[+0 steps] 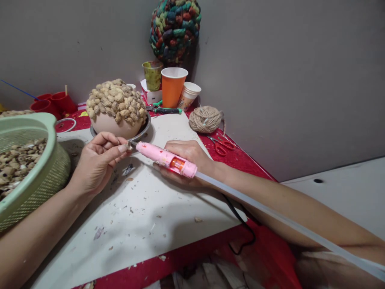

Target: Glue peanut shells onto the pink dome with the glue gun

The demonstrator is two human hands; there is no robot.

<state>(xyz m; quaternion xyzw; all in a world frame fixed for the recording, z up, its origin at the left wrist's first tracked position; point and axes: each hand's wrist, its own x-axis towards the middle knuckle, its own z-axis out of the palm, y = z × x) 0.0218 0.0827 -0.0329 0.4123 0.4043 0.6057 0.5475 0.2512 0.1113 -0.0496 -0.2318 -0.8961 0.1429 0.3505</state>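
My right hand point(189, 156) is wrapped round a pink hot glue gun point(153, 153); a long translucent glue stick point(258, 204) runs out of its back end. The gun's nozzle points left, at a small peanut shell point(130, 146) pinched between the thumb and fingers of my left hand point(100, 158). The nozzle is at or very near the shell; contact is hard to make out. Just beyond my left hand, a pale round form point(114, 125) sits in a metal bowl point(146, 127). Peanut shells point(117, 98) cover its upper part, while its lower band is bare.
A green basket point(49, 132) of peanut shells stands at left. Behind are red cups point(63, 102), an orange cup point(173, 88), green-handled pliers point(167, 110), twine point(206, 119), red scissors point(221, 146) and a multicoloured ball point(175, 30). A black cord point(240, 218) hangs at the front edge. Scraps dot the white board point(135, 224).
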